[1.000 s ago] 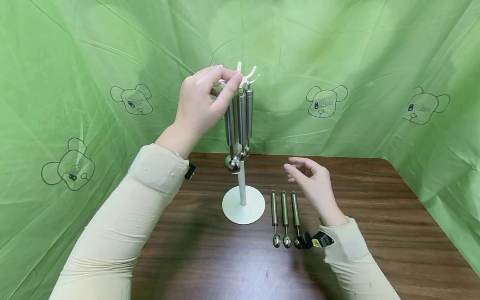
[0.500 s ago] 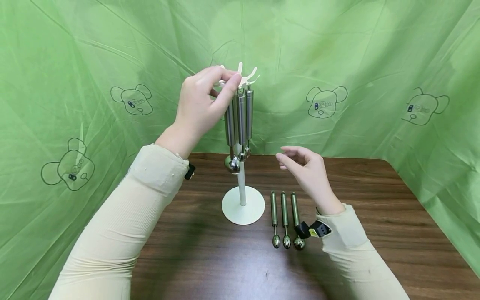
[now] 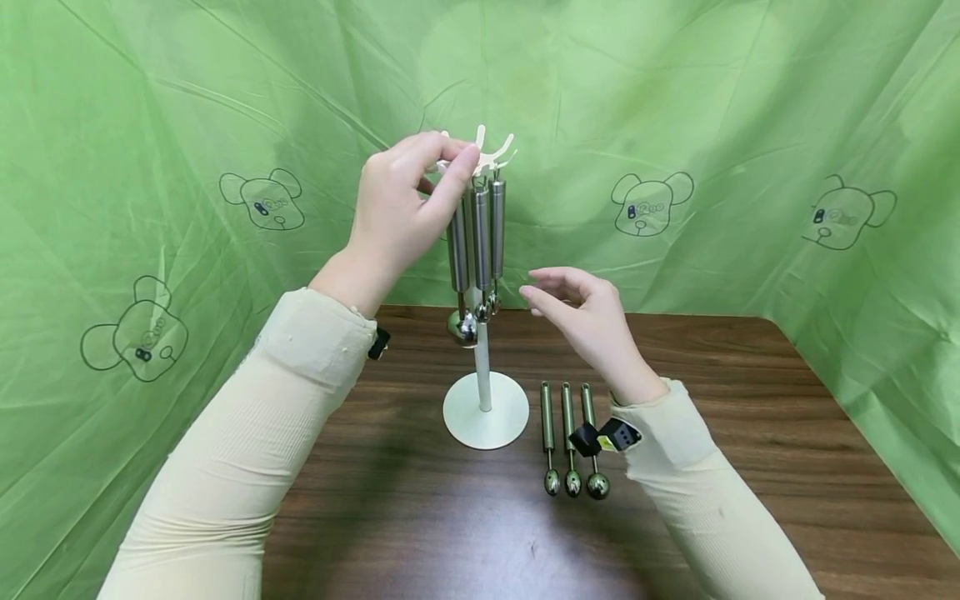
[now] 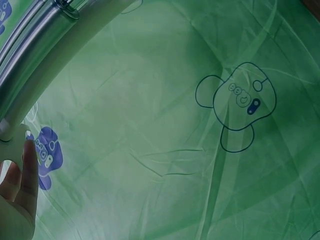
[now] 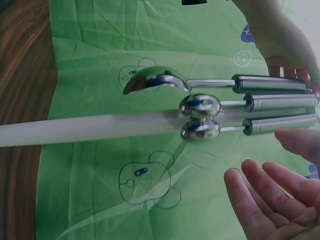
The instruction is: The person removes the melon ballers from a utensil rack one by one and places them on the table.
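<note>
My left hand (image 3: 405, 192) pinches the top of a white hook stand (image 3: 486, 427), thumb and fingers at its curved hooks (image 3: 501, 148). From the hooks hang several steel melon ballers (image 3: 482, 242) with cylindrical handles, scoops downward. One has a larger bowl (image 5: 156, 79), seen in the right wrist view. My right hand (image 3: 585, 312) is raised to the right of them with nothing in its grasp, fingers loosely bent and thumb apart. In the right wrist view its fingers (image 5: 245, 192) are beside the hanging handles. The left wrist view shows left fingers (image 4: 30, 172) at the white hub.
Three more melon ballers (image 3: 547, 417) lie side by side on the brown wooden table (image 3: 750, 400), right of the stand's round base, scoops toward me. My right wrist camera (image 3: 607, 437) overlaps them in the head view. Green cloth (image 3: 562, 83) encloses the table behind and at the sides.
My right hand has risen and moved left, closer to the hanging melon ballers. My left hand has stayed at the top of the stand.
</note>
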A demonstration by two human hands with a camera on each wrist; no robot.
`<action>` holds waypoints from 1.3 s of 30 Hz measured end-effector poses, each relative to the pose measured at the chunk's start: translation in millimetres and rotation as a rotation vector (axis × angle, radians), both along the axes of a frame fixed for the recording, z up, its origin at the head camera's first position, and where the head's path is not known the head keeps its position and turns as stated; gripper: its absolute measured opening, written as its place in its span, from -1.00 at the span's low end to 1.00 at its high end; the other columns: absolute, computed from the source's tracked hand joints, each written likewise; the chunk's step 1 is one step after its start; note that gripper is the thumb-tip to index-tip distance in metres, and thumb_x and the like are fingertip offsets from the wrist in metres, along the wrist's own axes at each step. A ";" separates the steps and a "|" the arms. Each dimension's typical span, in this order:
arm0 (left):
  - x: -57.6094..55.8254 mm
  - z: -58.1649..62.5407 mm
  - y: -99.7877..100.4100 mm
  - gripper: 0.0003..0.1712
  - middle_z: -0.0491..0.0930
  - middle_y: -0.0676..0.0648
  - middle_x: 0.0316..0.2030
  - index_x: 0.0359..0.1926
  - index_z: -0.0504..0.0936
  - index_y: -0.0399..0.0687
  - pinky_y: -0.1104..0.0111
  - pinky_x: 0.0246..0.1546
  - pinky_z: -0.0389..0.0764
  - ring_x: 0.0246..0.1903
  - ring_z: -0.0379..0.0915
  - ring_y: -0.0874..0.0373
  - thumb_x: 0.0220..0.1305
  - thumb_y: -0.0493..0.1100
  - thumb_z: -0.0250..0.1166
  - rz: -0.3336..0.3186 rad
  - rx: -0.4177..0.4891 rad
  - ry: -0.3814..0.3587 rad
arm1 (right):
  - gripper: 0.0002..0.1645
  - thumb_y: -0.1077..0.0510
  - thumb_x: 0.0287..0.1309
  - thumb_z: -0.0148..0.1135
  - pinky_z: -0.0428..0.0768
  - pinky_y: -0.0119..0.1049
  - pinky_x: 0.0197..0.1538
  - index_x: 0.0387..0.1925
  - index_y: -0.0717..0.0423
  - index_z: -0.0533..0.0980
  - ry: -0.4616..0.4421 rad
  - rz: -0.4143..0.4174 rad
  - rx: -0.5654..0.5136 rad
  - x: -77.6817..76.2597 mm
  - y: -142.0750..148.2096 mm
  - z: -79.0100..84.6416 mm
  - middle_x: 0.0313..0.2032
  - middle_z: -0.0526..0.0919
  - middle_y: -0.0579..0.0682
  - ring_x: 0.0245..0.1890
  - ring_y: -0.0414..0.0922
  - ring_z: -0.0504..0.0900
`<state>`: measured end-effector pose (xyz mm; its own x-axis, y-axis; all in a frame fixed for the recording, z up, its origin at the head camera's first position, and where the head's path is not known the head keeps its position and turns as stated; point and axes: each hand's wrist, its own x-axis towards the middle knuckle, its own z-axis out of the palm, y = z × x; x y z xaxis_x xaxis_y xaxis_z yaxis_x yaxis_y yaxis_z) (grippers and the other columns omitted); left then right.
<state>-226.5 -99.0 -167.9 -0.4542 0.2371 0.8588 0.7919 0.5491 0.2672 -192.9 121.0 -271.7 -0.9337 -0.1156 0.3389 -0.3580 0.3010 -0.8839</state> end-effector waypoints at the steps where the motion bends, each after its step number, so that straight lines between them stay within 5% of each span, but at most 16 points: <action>1: 0.2 0.2 -0.1 -0.70 0.76 -0.07 -0.14 -0.31 0.68 -0.20 0.39 -0.34 0.67 -0.15 0.65 0.18 0.43 -0.09 0.15 0.002 0.000 -0.001 | -0.56 -0.04 0.21 0.36 0.69 -0.35 -0.13 0.06 0.06 0.61 0.004 0.005 0.002 -0.3 -2.1 2.1 -0.08 0.75 0.05 -0.31 -0.24 0.73; 14: 3.6 3.0 -0.2 -0.66 0.76 -0.05 -0.13 -0.30 0.69 -0.18 0.41 -0.31 0.68 -0.13 0.64 0.23 0.44 -0.05 0.12 0.024 -0.004 -0.052 | -0.59 0.00 0.21 0.36 0.71 -0.24 -0.17 0.06 0.05 0.62 0.048 0.055 0.004 -10.6 -22.1 20.1 -0.09 0.76 0.03 -0.26 -0.14 0.75; 24: 1.8 1.6 0.6 -0.67 0.76 -0.04 -0.15 -0.30 0.69 -0.19 0.44 -0.34 0.65 -0.17 0.63 0.25 0.44 -0.06 0.12 0.020 0.007 -0.043 | -0.62 0.11 0.21 0.35 0.65 -0.41 -0.22 0.05 0.12 0.62 0.054 0.080 -0.010 -20.5 -31.5 26.6 -0.09 0.76 0.08 -0.26 -0.09 0.72; 39: 0.6 -0.4 0.6 -0.68 0.76 -0.06 -0.14 -0.31 0.68 -0.20 0.49 -0.39 0.62 -0.19 0.63 0.24 0.45 -0.08 0.13 0.010 0.021 -0.021 | -0.64 0.15 0.16 0.39 0.57 -0.38 -0.23 0.00 0.15 0.64 0.068 0.087 0.004 -23.3 -30.4 33.8 -0.13 0.76 0.12 -0.32 -0.21 0.67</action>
<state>-226.0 -98.4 -168.3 -0.4739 0.2148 0.8539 0.7808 0.5508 0.2948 -216.2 90.6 -237.9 -0.8949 -0.1964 0.4008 -0.4423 0.2700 -0.8552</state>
